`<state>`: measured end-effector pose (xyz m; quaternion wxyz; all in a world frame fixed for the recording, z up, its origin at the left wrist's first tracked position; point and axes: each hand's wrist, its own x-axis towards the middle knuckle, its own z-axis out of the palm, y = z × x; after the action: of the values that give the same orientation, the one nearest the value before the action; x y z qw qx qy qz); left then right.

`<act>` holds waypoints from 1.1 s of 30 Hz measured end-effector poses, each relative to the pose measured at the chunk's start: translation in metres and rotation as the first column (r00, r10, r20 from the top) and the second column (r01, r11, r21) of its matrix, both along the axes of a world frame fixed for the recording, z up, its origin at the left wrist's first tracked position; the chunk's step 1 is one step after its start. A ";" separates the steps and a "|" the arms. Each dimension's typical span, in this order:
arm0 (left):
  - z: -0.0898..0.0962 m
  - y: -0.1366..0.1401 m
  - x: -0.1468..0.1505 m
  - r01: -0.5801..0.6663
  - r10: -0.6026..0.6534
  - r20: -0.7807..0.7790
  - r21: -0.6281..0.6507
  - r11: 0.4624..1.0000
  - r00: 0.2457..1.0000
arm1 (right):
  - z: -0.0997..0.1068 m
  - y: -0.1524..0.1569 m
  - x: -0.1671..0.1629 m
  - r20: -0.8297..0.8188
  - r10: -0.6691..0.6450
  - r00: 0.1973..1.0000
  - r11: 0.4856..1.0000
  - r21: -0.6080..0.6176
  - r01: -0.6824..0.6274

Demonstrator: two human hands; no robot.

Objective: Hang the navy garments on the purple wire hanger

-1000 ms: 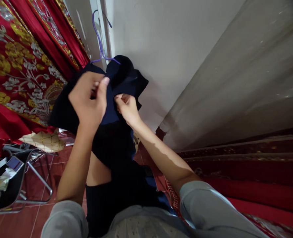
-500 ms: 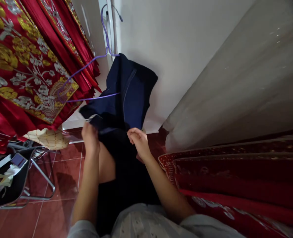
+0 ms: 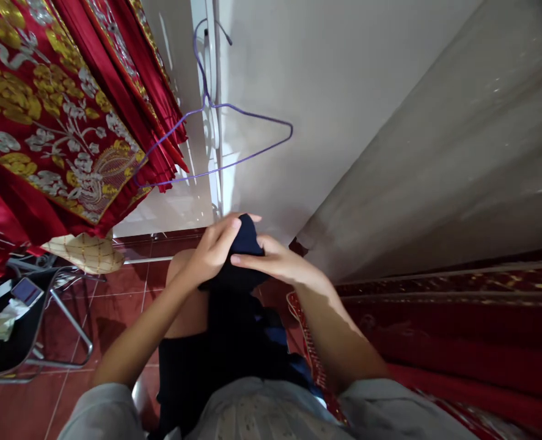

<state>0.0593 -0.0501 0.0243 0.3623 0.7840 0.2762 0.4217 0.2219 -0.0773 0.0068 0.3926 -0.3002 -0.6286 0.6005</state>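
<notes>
Both hands (image 3: 214, 245) (image 3: 278, 260) on navy garment (image 3: 247, 237), now bunched, off the purple hanger (image 3: 210, 104)

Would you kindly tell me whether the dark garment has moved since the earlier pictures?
Yes, downward: the dark garment has come off the purple hanger and is now below it, held in the left hand and right hand.

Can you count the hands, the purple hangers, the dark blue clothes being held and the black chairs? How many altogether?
Hands: 2 (left hand, right hand)
Purple hanger: 1
Held dark blue garment: 1
Black chair: 1
Total: 5
</notes>
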 end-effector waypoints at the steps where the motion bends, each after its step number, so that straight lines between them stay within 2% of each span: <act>1: -0.008 0.001 -0.003 0.059 -0.063 -0.060 -0.069 0.996 0.996 | 0.008 0.001 0.010 0.066 0.037 0.997 0.999 -0.007 -0.037; 3: -0.025 0.003 -0.011 0.128 -0.158 -0.193 -0.159 0.979 0.968 | 0.026 0.003 0.030 0.179 0.062 0.982 0.998 -0.022 -0.059; 5: -0.039 0.008 -0.023 0.155 -0.218 -0.339 -0.202 0.967 0.915 | 0.045 0.011 0.048 0.270 0.025 0.962 0.999 0.012 -0.030; 7: -0.046 0.018 -0.038 0.168 -0.249 -0.462 -0.209 0.963 0.851 | 0.061 0.027 0.061 0.322 -0.087 0.943 0.990 0.137 0.045; 9: -0.041 0.029 -0.055 0.133 -0.196 -0.536 -0.154 0.979 0.822 | 0.069 0.053 0.068 0.298 -0.269 0.916 0.936 0.303 0.177; 11: -0.029 0.035 -0.071 0.034 -0.058 -0.573 -0.052 0.998 0.817 | 0.064 0.087 0.069 0.195 -0.462 0.865 0.835 0.424 0.350; 13: -0.015 0.034 -0.082 -0.083 0.093 -0.570 0.042 0.996 0.816 | 0.048 0.124 0.061 0.075 -0.577 0.813 0.744 0.458 0.486; 14: -0.009 0.030 -0.085 -0.124 0.137 -0.551 0.061 0.990 0.823 | 0.037 0.142 0.056 0.033 -0.600 0.799 0.722 0.453 0.524; 16: -0.001 0.019 -0.087 -0.158 0.140 -0.479 0.002 0.987 0.866 | 0.017 0.170 0.044 0.006 -0.599 0.801 0.727 0.424 0.540; 18: -0.001 0.009 -0.089 -0.141 0.080 -0.396 -0.127 0.982 0.915 | 0.001 0.187 0.036 0.041 -0.569 0.821 0.769 0.382 0.513; 20: -0.006 0.005 -0.098 -0.102 0.002 -0.385 -0.240 0.965 0.923 | -0.005 0.190 0.037 0.095 -0.556 0.826 0.795 0.351 0.495; 22: -0.013 0.009 -0.116 -0.112 -0.050 -0.498 -0.290 0.950 0.866 | -0.002 0.181 0.045 0.139 -0.574 0.807 0.790 0.356 0.500; 24: -0.018 0.020 -0.138 -0.205 -0.016 -0.650 -0.262 0.943 0.760 | 0.009 0.164 0.056 0.186 -0.596 0.781 0.776 0.384 0.501; 26: -0.018 0.033 -0.158 -0.303 0.121 -0.711 -0.134 0.944 0.693 | 0.022 0.147 0.063 0.233 -0.600 0.765 0.774 0.410 0.482; 29: -0.002 0.051 -0.170 -0.394 0.375 -0.570 0.095 0.914 0.732 | 0.040 0.129 0.065 0.235 -0.621 0.748 0.752 0.447 0.484; 31: 0.016 0.060 -0.164 -0.464 0.492 -0.389 0.170 0.869 0.779 | 0.045 0.124 0.062 0.204 -0.640 0.741 0.730 0.462 0.503; 33: 0.035 0.068 -0.149 -0.510 0.550 -0.211 0.216 0.833 0.808 | 0.043 0.122 0.056 0.181 -0.635 0.751 0.732 0.451 0.510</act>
<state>-0.0901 0.0184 0.0597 0.1302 0.7491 0.4978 0.4171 0.2782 0.0444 0.0502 0.5014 -0.4949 -0.6608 0.2588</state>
